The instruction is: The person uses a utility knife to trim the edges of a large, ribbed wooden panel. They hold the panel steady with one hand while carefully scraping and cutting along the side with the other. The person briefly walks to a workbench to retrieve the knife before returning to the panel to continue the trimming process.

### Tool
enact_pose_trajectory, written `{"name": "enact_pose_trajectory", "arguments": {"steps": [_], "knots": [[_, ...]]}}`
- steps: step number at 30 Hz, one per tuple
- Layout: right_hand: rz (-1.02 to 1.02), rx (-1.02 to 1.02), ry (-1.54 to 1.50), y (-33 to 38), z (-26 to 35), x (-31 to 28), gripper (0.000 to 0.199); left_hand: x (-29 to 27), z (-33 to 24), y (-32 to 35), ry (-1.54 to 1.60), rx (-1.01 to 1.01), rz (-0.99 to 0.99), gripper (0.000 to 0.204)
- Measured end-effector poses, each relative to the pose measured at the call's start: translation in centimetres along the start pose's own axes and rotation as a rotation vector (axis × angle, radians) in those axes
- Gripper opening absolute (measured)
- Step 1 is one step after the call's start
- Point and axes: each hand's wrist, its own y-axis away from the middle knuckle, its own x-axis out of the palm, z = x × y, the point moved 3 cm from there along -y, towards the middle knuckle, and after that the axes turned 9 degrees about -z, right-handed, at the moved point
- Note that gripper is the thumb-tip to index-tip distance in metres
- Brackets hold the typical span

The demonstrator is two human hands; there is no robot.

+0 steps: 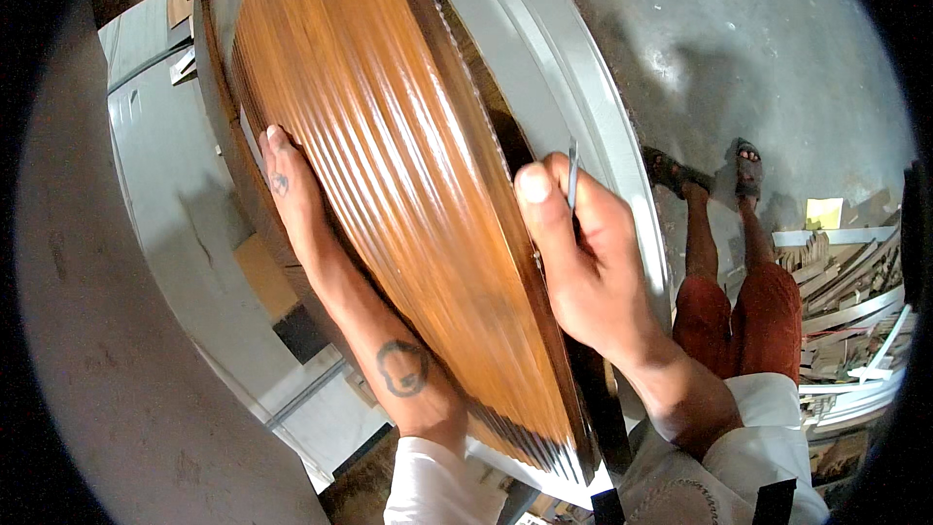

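A long brown wood-grain panel with glossy lengthwise ridges runs from the top of the view down to the lower middle. Along its left edge lies my left hand, fingers stretched out and close together against the panel. My right hand is closed at the panel's right edge, the thumb pointing up. A thin metal blade sticks up out of that fist; its handle is hidden in the fingers. Down the right edge runs a narrow, uneven light line, right beside a dark gap.
A pale grey, stepped frame or rail curves along the panel's right side. Beyond it is a grey floor. Wood strips and offcuts are heaped at the right. Pale boards and a brown piece lie left of the panel.
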Motion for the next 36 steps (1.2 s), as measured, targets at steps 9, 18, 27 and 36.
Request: {"name": "enact_pose_trajectory", "arguments": {"steps": [9, 18, 27, 36], "knots": [[0.037, 0.206, -0.156, 0.8, -0.3, -0.8, 0.021, -0.3, 1.5, -0.7, -0.047, -0.076, -0.046, 0.076], [0.047, -0.382, 0.16, 2.8, 0.8, -2.2, 0.036, -0.5, 2.3, -1.1, 0.016, -0.095, 0.0, 0.078], [0.027, -0.445, 0.116, 2.6, 0.3, -1.9, 0.022, -0.5, 3.2, -1.2, 0.032, -0.092, -0.007, 0.08], [-0.084, -0.572, 0.11, 2.8, -0.4, -1.3, 0.021, -0.1, 4.7, -1.8, 0.022, -0.007, -0.016, 0.073]]}}
